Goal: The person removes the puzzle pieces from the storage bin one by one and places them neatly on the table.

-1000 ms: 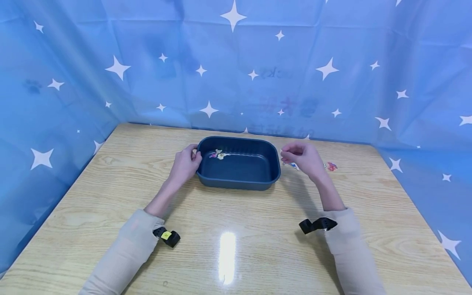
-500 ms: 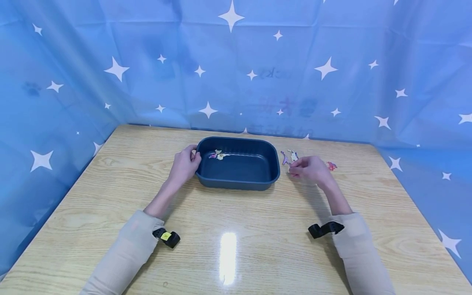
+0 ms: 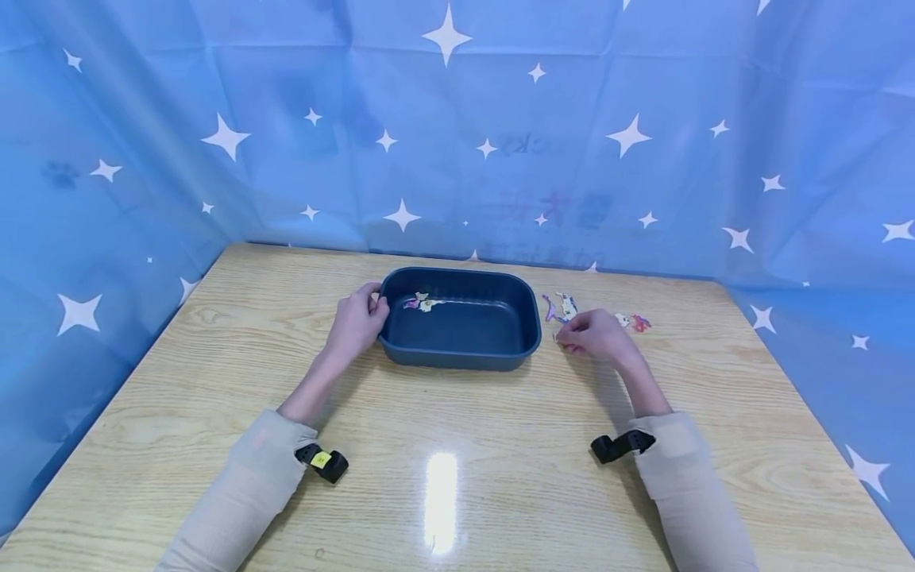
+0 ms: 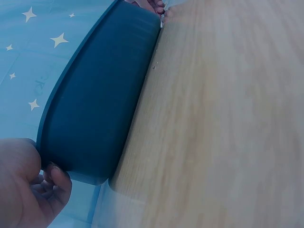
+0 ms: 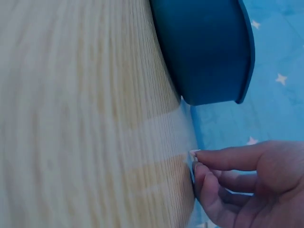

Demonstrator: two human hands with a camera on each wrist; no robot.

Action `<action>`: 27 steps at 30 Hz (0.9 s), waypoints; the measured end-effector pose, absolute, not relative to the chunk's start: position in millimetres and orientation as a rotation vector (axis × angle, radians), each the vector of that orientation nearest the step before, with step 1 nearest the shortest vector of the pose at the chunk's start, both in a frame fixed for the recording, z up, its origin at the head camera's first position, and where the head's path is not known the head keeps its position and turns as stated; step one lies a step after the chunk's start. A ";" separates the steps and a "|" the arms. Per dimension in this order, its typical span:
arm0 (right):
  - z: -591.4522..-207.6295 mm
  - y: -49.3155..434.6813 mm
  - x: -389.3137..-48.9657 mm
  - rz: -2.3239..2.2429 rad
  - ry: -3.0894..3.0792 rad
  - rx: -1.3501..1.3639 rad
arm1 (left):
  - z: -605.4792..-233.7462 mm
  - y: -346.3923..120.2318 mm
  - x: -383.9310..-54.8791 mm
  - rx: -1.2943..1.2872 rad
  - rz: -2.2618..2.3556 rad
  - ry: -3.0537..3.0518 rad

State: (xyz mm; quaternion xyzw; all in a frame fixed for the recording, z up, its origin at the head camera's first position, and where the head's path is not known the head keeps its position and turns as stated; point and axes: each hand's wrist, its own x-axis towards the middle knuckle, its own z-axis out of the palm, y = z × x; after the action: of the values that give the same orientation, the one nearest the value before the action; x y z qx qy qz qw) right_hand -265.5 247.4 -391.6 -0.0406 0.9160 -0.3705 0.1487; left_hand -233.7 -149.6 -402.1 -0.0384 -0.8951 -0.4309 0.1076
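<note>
A deep dark-blue plastic tray (image 3: 461, 359) stands on the table. My left hand (image 3: 357, 320) grips its left end, thumb and fingers at the rim; the left wrist view shows curled fingers (image 4: 58, 178) against that end wall. To the right of the tray, my right hand (image 3: 600, 334) pinches a small pale flat piece (image 5: 194, 153) between thumb and fingertip, low at the table surface. Most of that piece is hidden by the fingers. Just beyond the hand lie a purple cutout (image 3: 550, 308) and a white-and-blue cutout (image 3: 568, 305), which look like stickers.
Several small colourful cutouts (image 3: 423, 303) lie at the left inside the tray. Right of my right hand are a white cutout (image 3: 622, 319) and a red one (image 3: 641, 323). A blue curtain with white stars (image 3: 457, 159) hangs behind the wooden table (image 3: 386, 477).
My right hand has come from beside the tray's right rim toward the front and down to the table, uncovering the purple and white-and-blue cutouts. The left hand keeps its grip on the tray.
</note>
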 end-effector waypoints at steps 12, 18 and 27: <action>-386.5 248.7 -261.4 -1.074 2.616 -0.161 | -402.2 -149.8 -234.4 -0.115 -1.271 -2.629; -384.0 250.7 -260.3 -1.098 2.608 -0.166 | -402.5 -149.9 -235.1 -0.122 -1.267 -2.622; -379.6 253.9 -261.2 -1.147 2.629 -0.203 | -401.7 -150.0 -234.1 -0.118 -1.271 -2.623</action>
State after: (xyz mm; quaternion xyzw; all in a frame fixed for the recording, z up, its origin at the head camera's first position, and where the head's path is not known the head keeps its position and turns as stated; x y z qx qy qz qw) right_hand -261.2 253.9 -379.6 -0.0698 0.9062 -0.3954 0.1325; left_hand -234.1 -150.0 -401.7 -0.0401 -0.8935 -0.4329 0.1122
